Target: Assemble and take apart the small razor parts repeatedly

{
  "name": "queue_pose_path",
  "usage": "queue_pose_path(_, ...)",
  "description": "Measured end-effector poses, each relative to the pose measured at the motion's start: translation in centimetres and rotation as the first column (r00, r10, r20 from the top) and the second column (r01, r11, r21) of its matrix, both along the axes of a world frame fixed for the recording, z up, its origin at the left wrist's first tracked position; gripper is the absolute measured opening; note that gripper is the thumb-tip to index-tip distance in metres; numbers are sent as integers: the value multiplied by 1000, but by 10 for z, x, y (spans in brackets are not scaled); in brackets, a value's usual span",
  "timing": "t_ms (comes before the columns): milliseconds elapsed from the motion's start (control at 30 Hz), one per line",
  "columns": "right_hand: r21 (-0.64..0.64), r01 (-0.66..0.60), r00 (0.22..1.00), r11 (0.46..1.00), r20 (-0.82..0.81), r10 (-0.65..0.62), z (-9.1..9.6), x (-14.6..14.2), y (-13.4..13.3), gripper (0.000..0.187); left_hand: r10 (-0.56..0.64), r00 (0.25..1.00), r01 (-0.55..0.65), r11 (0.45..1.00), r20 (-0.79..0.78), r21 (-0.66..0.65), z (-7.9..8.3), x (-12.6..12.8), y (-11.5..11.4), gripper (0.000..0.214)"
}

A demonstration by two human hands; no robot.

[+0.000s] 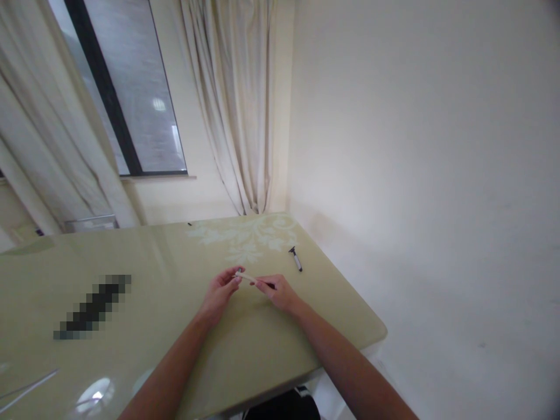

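In front of me, over the table, both hands meet at a slim pale stick-like object (245,277) with a dark part towards its right end. My right hand (276,291) is closed around the dark end. My left hand (220,293) pinches at the other end, where a small dark greenish bit shows by the fingertips. The object is too small and blurred to name its kind. A razor (296,259) with a grey and black handle lies on the table beyond my right hand, apart from it.
The pale green glossy table (245,361) has a white leaf pattern at its far end. On the left lies a dark pixelated shape (93,306). A tiny dark piece (189,224) rests near the back edge. The white wall (415,175) stands right; curtains (236,105) hang behind.
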State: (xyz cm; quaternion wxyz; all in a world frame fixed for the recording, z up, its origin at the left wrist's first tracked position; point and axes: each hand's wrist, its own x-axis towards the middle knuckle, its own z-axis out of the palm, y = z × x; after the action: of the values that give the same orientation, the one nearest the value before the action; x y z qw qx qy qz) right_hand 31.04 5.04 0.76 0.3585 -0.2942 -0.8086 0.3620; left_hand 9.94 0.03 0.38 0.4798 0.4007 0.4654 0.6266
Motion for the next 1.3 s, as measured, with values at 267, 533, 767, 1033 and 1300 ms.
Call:
queue_pose_path(267, 39, 18, 1000, 999, 21, -19, 2, 0, -1, 44, 9, 1000, -9, 1000, 8, -28, 6, 5, -4, 58)
queue_pose_path(533, 30, 25, 999, 999, 30, -26, 0, 2, 1, 46, 9, 1000, -9, 1000, 11, -23, 7, 7, -2, 59)
queue_pose_path(767, 61, 33, 998, 998, 44, -36, 2, 3, 0, 45, 4, 1000, -5, 1000, -22, -19, 8, 6, -3, 59)
queue_pose_path(1033, 64, 10, 997, 998, 75, -15, 2, 5, 2, 46, 19, 993, -19, 1000, -119, 2, 7, 3, -1, 66)
queue_pose_path(1300, 207, 647, 721, 734, 148, -677, 33, 57, 73, 48, 68, 943, -46, 996, -325, 75, 9, 4, 5, 57)
